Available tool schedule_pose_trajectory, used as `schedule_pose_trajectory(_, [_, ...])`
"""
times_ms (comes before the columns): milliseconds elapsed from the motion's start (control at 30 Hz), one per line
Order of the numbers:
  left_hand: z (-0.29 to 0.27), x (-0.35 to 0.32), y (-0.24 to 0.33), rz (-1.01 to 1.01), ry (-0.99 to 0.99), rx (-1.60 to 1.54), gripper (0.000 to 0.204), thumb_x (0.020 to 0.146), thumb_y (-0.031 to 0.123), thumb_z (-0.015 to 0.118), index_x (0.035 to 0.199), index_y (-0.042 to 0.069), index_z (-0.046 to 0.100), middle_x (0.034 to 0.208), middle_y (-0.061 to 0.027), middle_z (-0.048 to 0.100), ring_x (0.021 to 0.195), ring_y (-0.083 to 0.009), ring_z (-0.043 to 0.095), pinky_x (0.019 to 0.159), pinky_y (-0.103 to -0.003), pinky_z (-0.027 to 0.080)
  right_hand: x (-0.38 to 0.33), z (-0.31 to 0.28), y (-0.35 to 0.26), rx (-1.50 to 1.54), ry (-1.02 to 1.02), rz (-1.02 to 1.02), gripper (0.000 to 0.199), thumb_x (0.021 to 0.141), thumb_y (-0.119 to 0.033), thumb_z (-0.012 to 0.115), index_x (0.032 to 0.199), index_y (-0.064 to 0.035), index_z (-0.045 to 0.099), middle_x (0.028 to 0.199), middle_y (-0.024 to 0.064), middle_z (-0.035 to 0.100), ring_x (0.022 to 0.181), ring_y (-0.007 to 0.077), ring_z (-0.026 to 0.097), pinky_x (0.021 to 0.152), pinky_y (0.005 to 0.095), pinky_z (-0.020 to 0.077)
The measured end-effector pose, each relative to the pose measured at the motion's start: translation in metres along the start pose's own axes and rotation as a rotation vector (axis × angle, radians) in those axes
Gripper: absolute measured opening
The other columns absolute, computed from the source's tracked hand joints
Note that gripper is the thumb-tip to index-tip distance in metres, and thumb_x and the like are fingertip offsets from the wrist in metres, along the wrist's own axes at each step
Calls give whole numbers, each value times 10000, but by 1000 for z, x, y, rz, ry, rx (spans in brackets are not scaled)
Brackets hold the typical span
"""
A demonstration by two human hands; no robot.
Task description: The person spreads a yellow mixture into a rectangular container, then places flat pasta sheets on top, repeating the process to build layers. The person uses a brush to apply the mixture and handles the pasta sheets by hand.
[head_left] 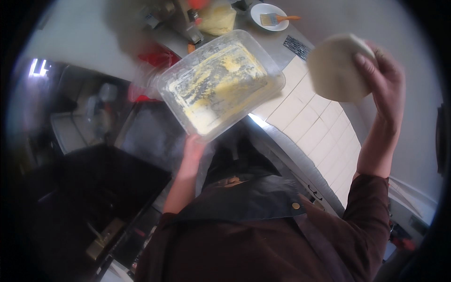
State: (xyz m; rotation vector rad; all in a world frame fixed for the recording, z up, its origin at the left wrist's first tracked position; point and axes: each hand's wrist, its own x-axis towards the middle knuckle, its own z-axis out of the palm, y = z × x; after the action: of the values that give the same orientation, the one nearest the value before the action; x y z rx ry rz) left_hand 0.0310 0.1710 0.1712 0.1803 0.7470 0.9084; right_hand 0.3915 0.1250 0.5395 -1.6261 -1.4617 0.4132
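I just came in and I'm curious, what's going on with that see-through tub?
A person's left hand is holding a clear plastic tub by its near edge; yellow and white smears cover much of its bottom. The right hand grips a round, pale thing, maybe dough, though I can't be sure. It's held apart from the tub. Farther away, a brush rests in a white bowl.

One fisheye view looks down from the head, close to left hand point(193, 144) and right hand point(386, 75).
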Motion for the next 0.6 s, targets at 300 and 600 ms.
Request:
schedule_pose_trajectory(300, [-4,27,6,-114,-33,-55,634,658,-69,433,1278,19,334,1253,-153,433,1159,-339,420,958,-499,360,91,161,67,363,-123,268,327,791,-236,647,983,25,608,815,59,627,688,94,575,630,224,461])
schedule_pose_trajectory(600, [14,44,15,-120,110,42,676,678,-81,388,1330,58,278,1307,-149,379,1213,-340,363,968,-534,341,122,321,349,290,33,577,265,783,-221,609,874,24,649,724,77,638,637,126,579,586,258,449])
